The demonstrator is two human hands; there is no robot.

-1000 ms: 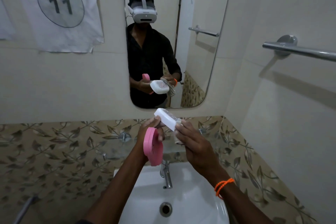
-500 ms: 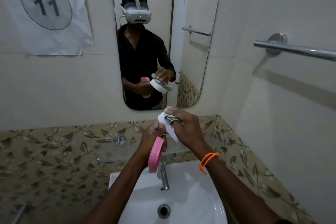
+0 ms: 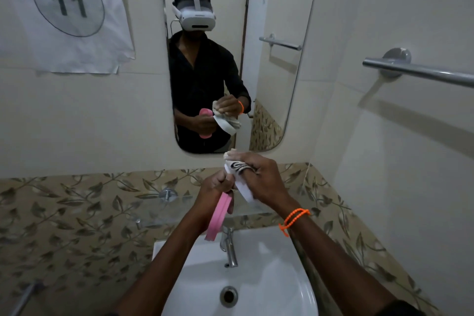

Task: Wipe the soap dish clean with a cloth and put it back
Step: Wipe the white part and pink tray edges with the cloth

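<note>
The left hand [image 3: 214, 188] grips two things: one white soap dish [image 3: 242, 188], held above the basin [image 3: 266, 272], and one pink lid [image 3: 218, 215] hanging below the fist. The right hand [image 3: 266, 182] clutches one striped cloth [image 3: 237, 165] pressed against the dish. One tap [image 3: 229, 247] stands beneath.

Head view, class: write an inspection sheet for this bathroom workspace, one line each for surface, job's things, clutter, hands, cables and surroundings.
Surface: white basin, bare, with a tap at its back edge.
Job's things: white soap dish held tilted above the tap; patterned cloth pressed on it; pink piece hanging edge-on below.
Clutter: nothing seen.
Hands: left hand grips the dish and the pink piece; right hand holds the cloth against the dish.
Cables: nothing seen.
Surroundings: mirror, paper sign marked 11, towel rail, leaf-pattern tiles.
</note>
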